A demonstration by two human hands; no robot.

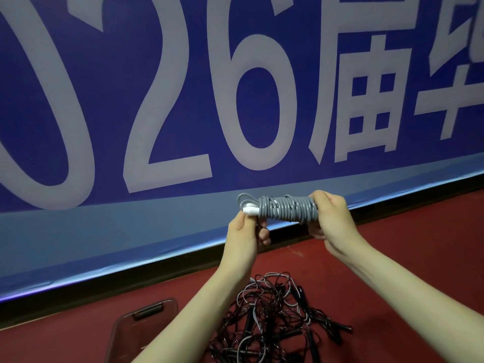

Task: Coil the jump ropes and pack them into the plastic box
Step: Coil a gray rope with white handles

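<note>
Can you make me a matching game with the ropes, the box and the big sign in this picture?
Things:
1. grey jump rope
2. pile of dark jump ropes
3. plastic box
4. blue banner

Places or states:
A. lies tangled on the red floor
B. stands behind everything, with big pale characters
C. wound in a tight coil, held up by the left hand and right hand
D. sits on the floor at the lower left

Pairs: 1-C, 2-A, 3-D, 4-B
</note>
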